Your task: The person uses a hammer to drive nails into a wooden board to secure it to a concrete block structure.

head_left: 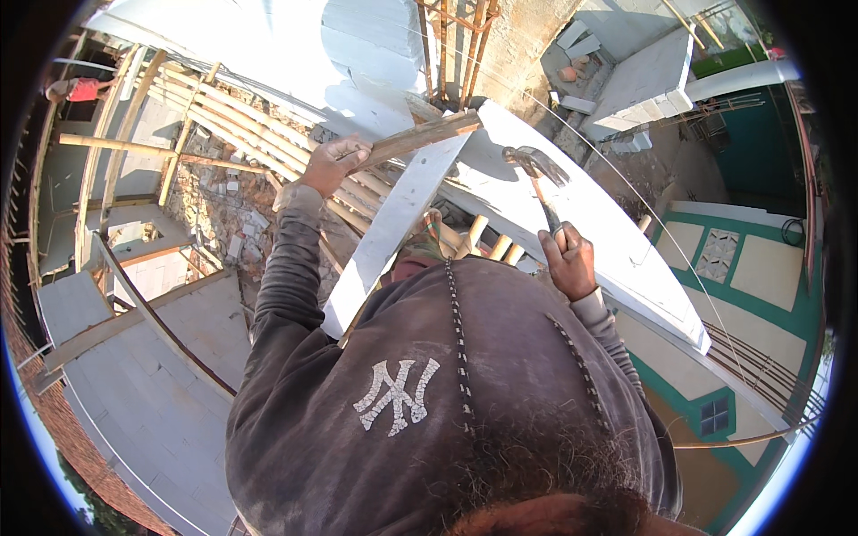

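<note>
My left hand (334, 164) is closed round the near end of a short wooden board (420, 138). The board's far end lies at the corner where two pale wall tops meet, the narrow left one (393, 228) and the wide right one (590, 214). In my right hand (569, 261) is a claw hammer (545, 198), gripped by its handle. Its metal head (534, 163) is raised over the wide wall top, to the right of the board and apart from it. Thin reinforcing bars (454, 49) stand upright just beyond the corner.
Several bamboo poles (237, 129) form scaffolding at the left, above ground strewn with rubble (241, 214). A thin string (626, 183) runs across the right side. Below right stands a green and cream building (751, 268). Another person (82, 89) in red is at the far left.
</note>
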A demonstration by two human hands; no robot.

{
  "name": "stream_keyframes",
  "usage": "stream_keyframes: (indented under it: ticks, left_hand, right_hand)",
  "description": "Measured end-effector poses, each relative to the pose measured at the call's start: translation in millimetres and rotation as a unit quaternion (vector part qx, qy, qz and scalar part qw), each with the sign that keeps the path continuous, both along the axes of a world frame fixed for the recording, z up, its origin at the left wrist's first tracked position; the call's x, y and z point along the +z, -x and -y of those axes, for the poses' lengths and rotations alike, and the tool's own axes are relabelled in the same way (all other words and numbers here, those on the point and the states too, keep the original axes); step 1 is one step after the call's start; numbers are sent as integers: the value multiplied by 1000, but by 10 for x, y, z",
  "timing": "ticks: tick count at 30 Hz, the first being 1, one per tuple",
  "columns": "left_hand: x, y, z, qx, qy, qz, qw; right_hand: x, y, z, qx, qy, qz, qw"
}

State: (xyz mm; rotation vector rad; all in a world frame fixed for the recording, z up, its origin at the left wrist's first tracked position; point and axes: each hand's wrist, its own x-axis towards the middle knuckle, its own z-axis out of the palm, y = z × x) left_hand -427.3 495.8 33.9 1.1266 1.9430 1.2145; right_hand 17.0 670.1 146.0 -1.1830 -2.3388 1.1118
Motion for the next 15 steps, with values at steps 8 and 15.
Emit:
stream_keyframes:
  ticks: [8, 15]
  left_hand:
    - [105, 98, 194, 204, -222, 344, 889]
    - [-226, -53, 32, 203, -314, 471, 799]
  right_hand:
    - [451, 940, -171, 139, -53, -106, 983]
    - [755, 1934, -223, 167, -49, -239, 955]
